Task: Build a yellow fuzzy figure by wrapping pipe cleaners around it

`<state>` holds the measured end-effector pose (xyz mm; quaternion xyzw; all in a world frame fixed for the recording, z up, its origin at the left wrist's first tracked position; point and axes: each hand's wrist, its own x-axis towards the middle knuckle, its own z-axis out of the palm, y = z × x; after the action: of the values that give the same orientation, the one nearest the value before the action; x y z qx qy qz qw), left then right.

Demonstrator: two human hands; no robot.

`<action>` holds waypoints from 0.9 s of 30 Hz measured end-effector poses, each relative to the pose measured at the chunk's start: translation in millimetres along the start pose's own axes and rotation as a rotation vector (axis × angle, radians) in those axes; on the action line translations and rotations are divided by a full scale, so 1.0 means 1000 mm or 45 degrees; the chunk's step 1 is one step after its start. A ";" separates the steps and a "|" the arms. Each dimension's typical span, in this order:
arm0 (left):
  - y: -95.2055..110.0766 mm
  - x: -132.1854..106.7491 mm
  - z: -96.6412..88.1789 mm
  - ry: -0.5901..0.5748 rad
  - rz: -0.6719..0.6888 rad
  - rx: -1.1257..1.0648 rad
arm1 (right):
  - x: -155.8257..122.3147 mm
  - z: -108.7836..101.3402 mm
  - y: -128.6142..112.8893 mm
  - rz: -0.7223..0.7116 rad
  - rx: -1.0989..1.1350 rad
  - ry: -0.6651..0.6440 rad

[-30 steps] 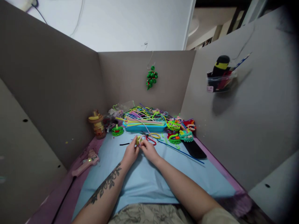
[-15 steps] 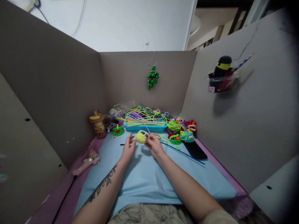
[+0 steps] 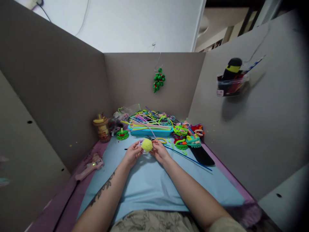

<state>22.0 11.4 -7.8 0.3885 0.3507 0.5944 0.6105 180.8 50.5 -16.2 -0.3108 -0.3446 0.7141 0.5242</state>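
Observation:
Between my hands, held up over the light blue cloth [image 3: 149, 190], is a round fuzzy yellow craft piece [image 3: 146, 145] with a bit of pale purple at its left edge. My left hand [image 3: 132, 153] grips its left side, fingers closed at the edge. On the opposite side my right hand [image 3: 160, 151] pinches the right edge. The fingertips behind the piece are partly hidden. Just beyond it lie a yellow loop [image 3: 162, 140], perhaps a scissor handle, and a long blue pipe cleaner [image 3: 188, 157] stretching right.
A blue tray [image 3: 149, 132] heaped with pipe cleaners stands at the back. Fuzzy figures [image 3: 193, 141] sit right of it, near a black strip [image 3: 201, 155]. A pink glue gun [image 3: 91, 167] and a lidded cup [image 3: 102, 130] are at left. Panels [image 3: 135, 77] enclose three sides.
The yellow piece has turned so its fuzzy round face points toward me. My left hand, apart from it or barely touching before, has closed on its left edge.

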 end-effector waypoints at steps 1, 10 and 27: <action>0.000 0.000 0.000 -0.003 -0.002 0.012 | -0.001 0.000 -0.002 -0.062 -0.052 -0.003; 0.003 -0.003 -0.003 -0.131 0.046 0.183 | -0.007 -0.003 -0.012 -0.055 -0.272 -0.424; 0.010 -0.004 -0.001 -0.030 -0.022 0.044 | -0.004 -0.011 -0.010 -0.396 -0.819 -0.580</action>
<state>16.5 7.0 1.0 0.4030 0.3571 0.5783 0.6129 196.5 50.6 -13.8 -0.2371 -0.6996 0.5330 0.4126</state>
